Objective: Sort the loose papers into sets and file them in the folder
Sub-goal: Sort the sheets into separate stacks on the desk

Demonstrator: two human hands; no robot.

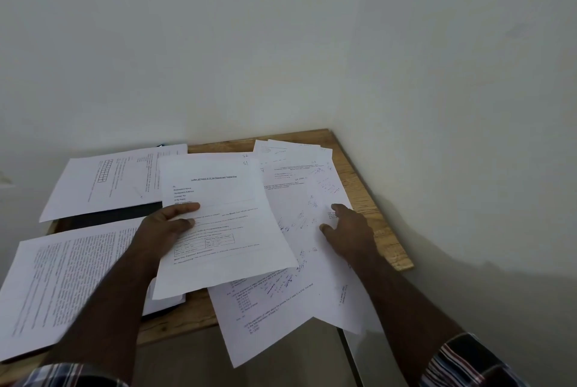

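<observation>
Papers [299, 230] lie spread on the wooden table [368, 199]. I see my left hand [162, 227] pinching a printed sheet [218, 224], thumb on top. My right hand [349, 230] rests on the papers, fingers straight and a little apart.

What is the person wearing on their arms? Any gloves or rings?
Both arms are bare from the wrist up to near the elbow. The left sleeve is a plaid cloth in dark blue, white and a little red. The right sleeve is checked too, with red, white and dark stripes. The left hand and right hand have no gloves, and no rings or watch show.
</observation>
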